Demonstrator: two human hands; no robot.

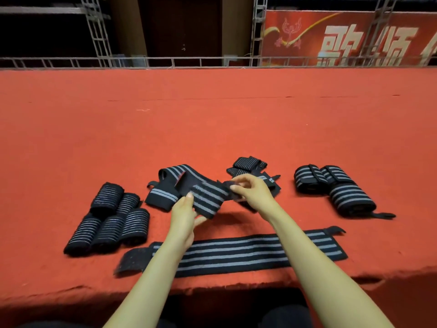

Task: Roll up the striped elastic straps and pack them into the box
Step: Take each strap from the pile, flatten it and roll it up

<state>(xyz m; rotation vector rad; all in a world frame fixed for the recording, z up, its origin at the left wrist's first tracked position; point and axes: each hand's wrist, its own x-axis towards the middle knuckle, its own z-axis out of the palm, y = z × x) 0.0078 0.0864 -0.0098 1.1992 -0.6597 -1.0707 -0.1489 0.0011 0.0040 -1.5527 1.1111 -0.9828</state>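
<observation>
1. Since the thin-striped rolls [111,221] sit bunched at far left, touching each other, they read as your done pile, parked clear of the work zone.
2. Your left hand [182,216] pinches the near edge of the wide-striped strap [208,200], thumb on top and fingers under. It's likely anchoring the strap so the first turn winds tight.
3. That strap is lifted off the red felt table [212,114]. The rest of it trails back-left on the felt, so you have slack to feed.
4. Your right hand [251,192] is clamped on the strap's black fastener end, fingers curled round it. It looks like the first fold, with rolling barely begun.
5. The flat strap [236,254] lies unrolled along the near edge under both forearms. Next in queue, I'd guess.
6. The small folded bundle [248,165] sits just behind your right hand. Can't tell if it's properly rolled.
7. The wide-striped rolls [335,190] are at far right, touching, with one tab sticking out.
8. The box isn't in view, and I can't see anything packed.
</observation>
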